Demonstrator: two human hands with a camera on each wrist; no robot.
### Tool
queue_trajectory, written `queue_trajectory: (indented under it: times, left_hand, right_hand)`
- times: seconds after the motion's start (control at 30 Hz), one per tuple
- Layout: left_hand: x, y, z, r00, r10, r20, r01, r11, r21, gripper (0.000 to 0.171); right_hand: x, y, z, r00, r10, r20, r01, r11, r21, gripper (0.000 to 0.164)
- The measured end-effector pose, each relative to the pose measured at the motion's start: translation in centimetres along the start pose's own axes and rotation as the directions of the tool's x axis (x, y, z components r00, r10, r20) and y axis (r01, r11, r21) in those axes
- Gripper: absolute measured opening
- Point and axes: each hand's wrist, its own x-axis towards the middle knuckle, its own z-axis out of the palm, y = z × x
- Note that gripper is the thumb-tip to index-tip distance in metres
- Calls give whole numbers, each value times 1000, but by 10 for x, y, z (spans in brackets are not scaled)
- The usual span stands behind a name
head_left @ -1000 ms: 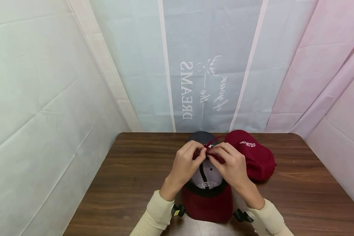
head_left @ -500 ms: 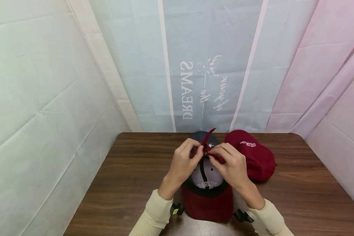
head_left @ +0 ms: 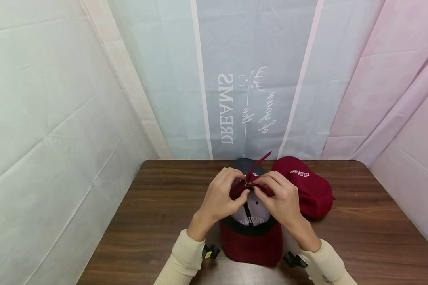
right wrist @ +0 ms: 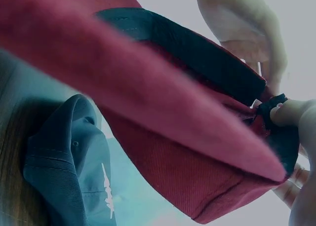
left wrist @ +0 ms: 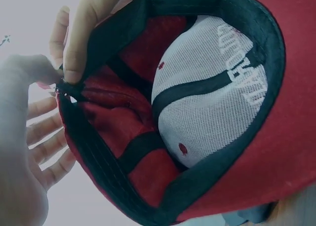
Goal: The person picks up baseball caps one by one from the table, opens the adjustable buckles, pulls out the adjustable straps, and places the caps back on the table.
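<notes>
Burgundy cloth covers the round-crowned baseball cap (head_left: 251,245) I hold, hollow side toward me, over the brown wood-grain table (head_left: 153,221); my right hand (head_left: 279,198) pinches its back edge beside the narrow red strap (head_left: 261,162), my left hand (head_left: 221,198) grips opposite.

A dark red cap (head_left: 251,229) is held above the middle of the table (head_left: 157,206), tipped opening-up, its brim (head_left: 251,247) pointed at the table's near edge. It is lined with a black band, and pale lettering is seen reversed inside. Its back, at the strap (head_left: 259,163), is gripped by the left hand (head_left: 221,196) and right hand (head_left: 282,198).
</notes>
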Motion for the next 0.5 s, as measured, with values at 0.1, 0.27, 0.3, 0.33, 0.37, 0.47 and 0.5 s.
queue_trajectory:
  times: [0.1,0.27,0.3,0.33,0.37,0.47,0.5]
  left_hand:
    - [-1,-1,1,1000,-4,14,3,1000,21,32]
    - [-1,-1,2,1000,-15,-10,15,1000,28,17]
    - [-1,-1,3,1000,-14,-15,14,999,29,15]
    - [-1,0,3,1000,-13,-21,14,999,32,14]
    - [-1,0,3,1000,-10,-27,11,999,36,12]
    - [0,1,2,999,6,-37,-3,998,58,7]
    - [0,1,2,999,10,-39,-8,998,66,6]
  right_hand:
    - [0,0,0,1000,9,-3,-9,1000,11,9]
    - [0,-2,0,1000,26,-11,-26,1000,11,7]
    - [0,-2,0,999,32,-9,-32,999,2,6]
    - [0,-3,0,999,39,-4,-39,999,-14,9]
    - [0,-3,0,999,43,4,-43,999,-34,12]
    - [-1,-5,-1,998,50,38,-47,996,-77,19]
    - [-1,-5,-1,998,45,48,-41,995,-89,19]
